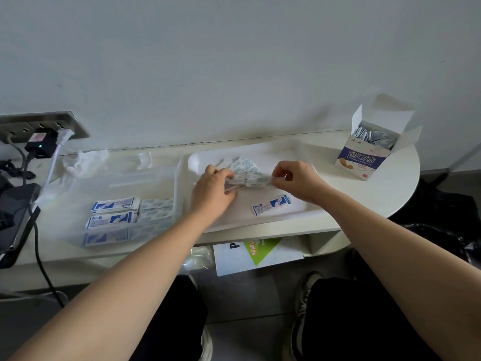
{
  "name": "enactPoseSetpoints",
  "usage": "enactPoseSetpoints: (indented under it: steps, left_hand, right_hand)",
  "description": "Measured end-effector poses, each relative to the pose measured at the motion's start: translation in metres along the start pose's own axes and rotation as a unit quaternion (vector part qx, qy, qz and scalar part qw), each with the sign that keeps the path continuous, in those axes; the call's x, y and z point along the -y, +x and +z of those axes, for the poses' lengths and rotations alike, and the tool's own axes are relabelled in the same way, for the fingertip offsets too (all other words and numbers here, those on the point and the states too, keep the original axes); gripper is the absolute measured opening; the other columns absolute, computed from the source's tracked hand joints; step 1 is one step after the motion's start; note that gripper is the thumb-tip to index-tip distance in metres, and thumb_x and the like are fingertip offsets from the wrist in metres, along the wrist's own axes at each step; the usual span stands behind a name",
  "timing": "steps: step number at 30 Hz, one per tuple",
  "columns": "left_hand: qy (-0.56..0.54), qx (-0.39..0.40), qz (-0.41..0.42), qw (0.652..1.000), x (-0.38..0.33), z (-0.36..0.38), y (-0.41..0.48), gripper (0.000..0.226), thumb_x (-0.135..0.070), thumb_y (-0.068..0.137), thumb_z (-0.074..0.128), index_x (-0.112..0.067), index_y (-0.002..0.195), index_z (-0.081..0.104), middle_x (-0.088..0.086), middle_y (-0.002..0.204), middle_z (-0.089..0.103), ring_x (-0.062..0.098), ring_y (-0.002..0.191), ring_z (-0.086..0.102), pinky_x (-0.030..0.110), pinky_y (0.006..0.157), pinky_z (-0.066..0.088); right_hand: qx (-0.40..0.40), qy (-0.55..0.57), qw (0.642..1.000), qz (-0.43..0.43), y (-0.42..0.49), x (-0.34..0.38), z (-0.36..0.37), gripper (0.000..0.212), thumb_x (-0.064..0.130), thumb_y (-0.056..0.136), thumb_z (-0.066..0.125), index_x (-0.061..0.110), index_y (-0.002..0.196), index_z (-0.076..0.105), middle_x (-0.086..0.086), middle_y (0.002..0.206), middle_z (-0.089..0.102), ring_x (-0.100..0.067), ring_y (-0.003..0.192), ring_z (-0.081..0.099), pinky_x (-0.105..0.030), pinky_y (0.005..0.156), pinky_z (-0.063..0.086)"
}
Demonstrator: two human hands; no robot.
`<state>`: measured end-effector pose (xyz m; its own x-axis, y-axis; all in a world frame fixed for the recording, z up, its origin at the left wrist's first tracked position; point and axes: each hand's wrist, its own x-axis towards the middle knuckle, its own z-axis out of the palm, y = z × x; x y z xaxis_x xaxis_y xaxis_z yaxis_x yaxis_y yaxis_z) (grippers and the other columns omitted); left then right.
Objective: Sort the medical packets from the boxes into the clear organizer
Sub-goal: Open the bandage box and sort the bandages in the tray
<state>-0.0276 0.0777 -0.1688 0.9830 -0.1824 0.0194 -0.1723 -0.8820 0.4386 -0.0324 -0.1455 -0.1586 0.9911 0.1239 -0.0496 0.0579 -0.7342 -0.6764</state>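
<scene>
My left hand (212,190) curls round a fanned bundle of packets (247,175) over the white tray (200,160). My right hand (296,181) pinches the bundle's right end. One loose packet (272,205) lies on the tray. Stacked packets (114,212) sit in the clear organizer (117,178), left of the tray. The open box (364,157) stands to the right, apart from the tray.

White counter (390,194) against a pale wall (234,61), black adapter (40,145) plugged into a steel socket panel (75,126), green-labelled white box (260,254) tucked beneath
</scene>
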Motion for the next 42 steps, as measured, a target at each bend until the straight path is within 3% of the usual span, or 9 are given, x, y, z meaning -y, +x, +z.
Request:
enactPoseSetpoints:
  steps: [6,11,18,23,26,29,31,36,42]
  left_hand:
    - [0.039,-0.027,-0.009,0.999,-0.001,0.004,0.004,0.040,-0.028,0.083,0.070,-0.021,0.121,0.058,0.005,0.119,0.047,0.023,0.115,0.045,0.033,0.081,0.042]
    - [-0.001,-0.040,-0.019,0.999,0.003,0.003,0.007,0.031,-0.027,0.079,0.073,-0.021,0.107,0.062,0.003,0.111,0.056,0.023,0.109,0.048,0.034,0.078,0.042]
    - [-0.081,-0.071,-0.035,0.994,0.008,-0.002,0.008,0.033,-0.028,0.069,0.083,-0.023,0.095,0.063,-0.005,0.093,0.054,0.016,0.091,0.057,0.027,0.071,0.042]
    - [-0.133,-0.067,-0.005,0.989,0.001,-0.007,0.005,0.032,-0.021,0.070,0.082,-0.017,0.096,0.065,-0.003,0.093,0.057,0.006,0.077,0.050,0.019,0.068,0.036]
    - [-0.140,-0.050,0.016,0.989,-0.006,-0.006,0.004,0.032,-0.020,0.070,0.082,-0.016,0.097,0.064,-0.003,0.091,0.059,0.006,0.073,0.049,0.020,0.067,0.038]
    - [-0.142,-0.044,0.024,0.989,-0.011,-0.005,0.005,0.031,-0.020,0.070,0.081,-0.018,0.096,0.063,-0.005,0.089,0.062,0.009,0.070,0.053,0.024,0.066,0.043]
    - [-0.154,-0.029,0.031,0.987,-0.012,-0.005,0.005,0.033,-0.019,0.069,0.081,-0.018,0.096,0.062,-0.007,0.084,0.063,0.010,0.067,0.055,0.025,0.066,0.045]
    - [-0.176,0.032,0.025,0.984,-0.003,-0.006,0.000,0.038,-0.012,0.071,0.078,-0.022,0.101,0.057,-0.011,0.076,0.061,0.009,0.062,0.054,0.027,0.069,0.046]
    - [-0.132,0.075,0.013,0.988,-0.003,-0.006,-0.007,0.027,-0.027,0.071,0.080,-0.026,0.092,0.063,-0.012,0.070,0.060,0.003,0.061,0.053,0.022,0.061,0.041]
  right_hand:
    - [-0.031,0.054,0.997,0.055,0.002,-0.003,-0.004,0.009,0.021,0.084,0.065,0.012,0.083,0.065,0.004,0.069,0.057,-0.008,0.060,0.045,-0.018,0.053,0.034]
    - [-0.041,0.084,0.993,0.076,0.003,-0.004,-0.006,0.008,0.019,0.087,0.062,0.012,0.084,0.064,0.005,0.066,0.056,-0.007,0.056,0.044,-0.011,0.046,0.032]
    - [-0.035,0.159,0.980,0.113,0.005,-0.004,-0.007,0.014,0.025,0.085,0.065,0.013,0.081,0.063,-0.003,0.070,0.058,-0.015,0.063,0.047,-0.030,0.061,0.039]
    - [-0.046,0.243,0.962,0.114,0.004,0.001,-0.013,0.009,0.018,0.086,0.064,0.013,0.079,0.062,0.003,0.066,0.054,-0.008,0.058,0.042,-0.020,0.056,0.032]
    - [-0.016,0.278,0.955,0.099,0.005,0.005,-0.013,0.011,0.020,0.083,0.070,0.016,0.076,0.064,0.001,0.072,0.063,-0.004,0.062,0.053,-0.017,0.062,0.037]
    - [0.028,0.204,0.977,0.052,0.004,0.005,-0.008,0.012,0.024,0.079,0.074,0.014,0.078,0.068,-0.001,0.100,0.071,-0.005,0.079,0.060,-0.018,0.071,0.043]
    - [0.016,0.107,0.994,0.003,0.002,0.006,-0.007,0.008,0.017,0.081,0.072,0.011,0.080,0.068,0.003,0.091,0.070,0.007,0.067,0.056,-0.008,0.061,0.039]
    - [-0.031,-0.046,0.991,-0.118,0.000,0.004,-0.004,0.003,0.013,0.082,0.068,0.016,0.081,0.069,0.005,0.074,0.067,-0.008,0.068,0.059,-0.011,0.061,0.039]
    - [-0.040,-0.139,0.976,-0.162,-0.003,0.001,0.012,0.019,0.015,0.086,0.063,0.019,0.105,0.063,0.006,0.083,0.068,-0.016,0.074,0.056,-0.032,0.066,0.047]
